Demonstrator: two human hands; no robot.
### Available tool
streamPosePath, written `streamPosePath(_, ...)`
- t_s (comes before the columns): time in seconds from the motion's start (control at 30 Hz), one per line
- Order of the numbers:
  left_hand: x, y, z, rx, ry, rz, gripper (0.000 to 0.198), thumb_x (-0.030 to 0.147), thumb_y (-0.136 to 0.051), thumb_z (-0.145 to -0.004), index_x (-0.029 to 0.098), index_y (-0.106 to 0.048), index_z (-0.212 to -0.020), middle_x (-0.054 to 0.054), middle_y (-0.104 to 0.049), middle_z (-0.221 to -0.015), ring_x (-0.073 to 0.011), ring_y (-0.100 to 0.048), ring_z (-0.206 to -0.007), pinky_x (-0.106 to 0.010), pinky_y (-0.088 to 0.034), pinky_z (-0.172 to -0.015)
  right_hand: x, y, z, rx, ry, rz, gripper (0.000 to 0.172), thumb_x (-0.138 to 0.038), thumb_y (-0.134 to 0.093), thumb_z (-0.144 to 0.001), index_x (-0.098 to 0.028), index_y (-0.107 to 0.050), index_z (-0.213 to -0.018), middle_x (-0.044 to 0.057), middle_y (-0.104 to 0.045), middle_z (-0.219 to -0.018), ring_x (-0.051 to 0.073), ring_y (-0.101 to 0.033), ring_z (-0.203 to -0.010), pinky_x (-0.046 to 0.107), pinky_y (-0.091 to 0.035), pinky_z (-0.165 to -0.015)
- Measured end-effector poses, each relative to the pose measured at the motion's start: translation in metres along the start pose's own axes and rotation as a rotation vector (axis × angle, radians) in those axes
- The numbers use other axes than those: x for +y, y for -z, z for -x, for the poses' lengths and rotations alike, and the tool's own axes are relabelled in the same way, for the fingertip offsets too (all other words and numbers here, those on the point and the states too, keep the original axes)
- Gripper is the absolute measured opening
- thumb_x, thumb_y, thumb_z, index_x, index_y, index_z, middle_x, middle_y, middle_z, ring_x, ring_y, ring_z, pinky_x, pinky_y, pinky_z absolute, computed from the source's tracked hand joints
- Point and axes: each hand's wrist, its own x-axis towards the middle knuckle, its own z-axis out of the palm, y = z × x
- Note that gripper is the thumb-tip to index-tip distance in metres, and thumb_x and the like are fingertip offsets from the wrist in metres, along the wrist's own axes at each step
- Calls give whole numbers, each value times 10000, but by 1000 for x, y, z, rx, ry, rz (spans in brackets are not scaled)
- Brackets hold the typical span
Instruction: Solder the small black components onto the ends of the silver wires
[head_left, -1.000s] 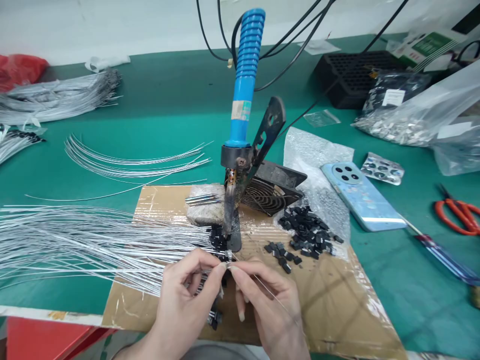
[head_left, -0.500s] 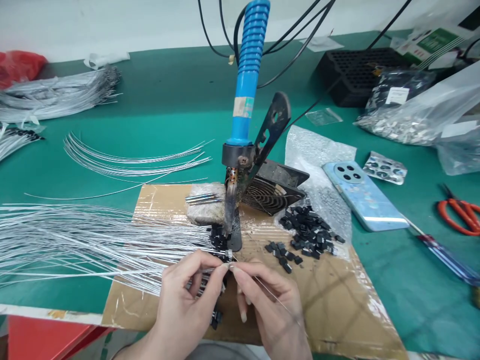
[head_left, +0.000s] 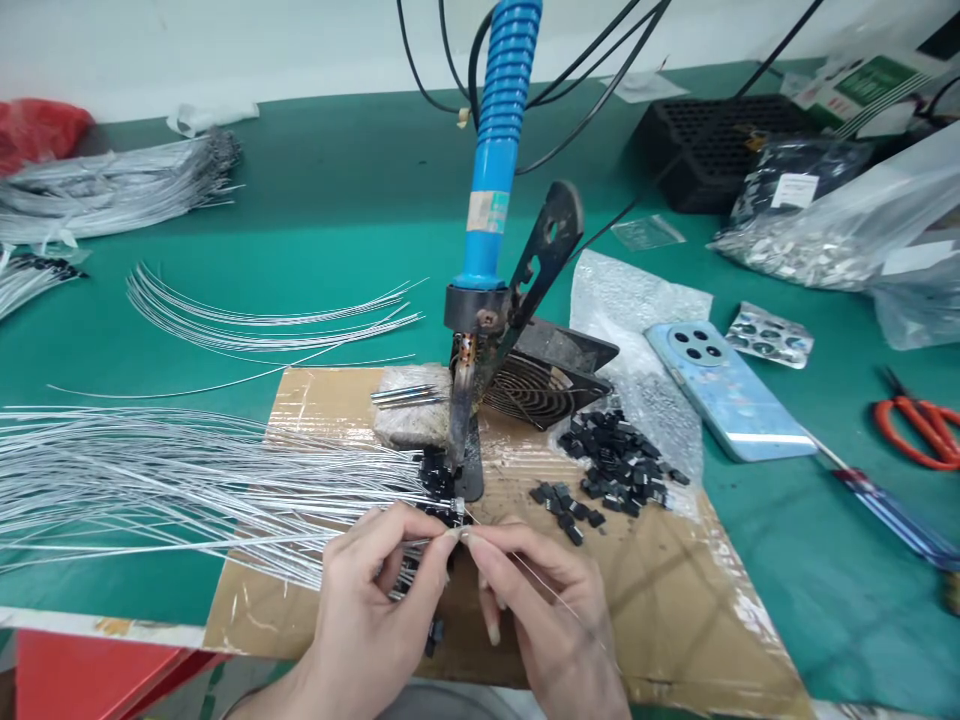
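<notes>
My left hand (head_left: pixel 375 600) is closed in a pinch on a white wire (head_left: pixel 225 547) that trails off to the left. Against its fingertips, my right hand (head_left: pixel 544 590) is pinched too. A thin silvery strand (head_left: pixel 556 596), looking like solder wire, runs across the right fingers. What lies between the touching fingertips is too small to make out. Just above them, the tip of a blue-handled soldering iron (head_left: pixel 491 230) points down in its stand. Many white wires (head_left: pixel 322 480) with black connectors (head_left: pixel 435 475) at their ends lie beside and under my left hand.
Cardboard (head_left: pixel 675 600) covers the front of the green table. Loose black connectors (head_left: pixel 615 460) are piled right of a black fan (head_left: pixel 551 375). Further right are a blue phone (head_left: pixel 731 390), a screwdriver (head_left: pixel 892 515) and orange-handled cutters (head_left: pixel 919 425). A tip-cleaning block (head_left: pixel 409 425) sits left of the iron.
Both hands stay pinched together in nearly the same place. My right hand has shifted very slightly, and the iron and loose parts lie as before.
</notes>
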Motion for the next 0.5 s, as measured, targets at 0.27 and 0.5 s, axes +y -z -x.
streamPosePath(0.27, 0, 2, 0, -17, -53, -49, 179, 198, -593, -932, 200, -695, -785, 29, -535, -560, -124, -356, -488, -254, -283, -452, -10, -5, 2, 52, -78, -19, 153, -380, -807, -781, -228, -822, -780, -48, -516, -592, 29, -486, -409, 161, -342, -400)
streamPosePath(0.5, 1, 2, 0, -10, -98, -47, 165, 165, -597, -928, 197, -685, -791, 5, -646, -648, -117, -358, -482, -258, -307, -460, -13, -2, 0, 37, -135, -59, 194, -408, -827, -749, -214, -819, -757, -49, -507, -583, 27, -464, -403, 163, -311, -390)
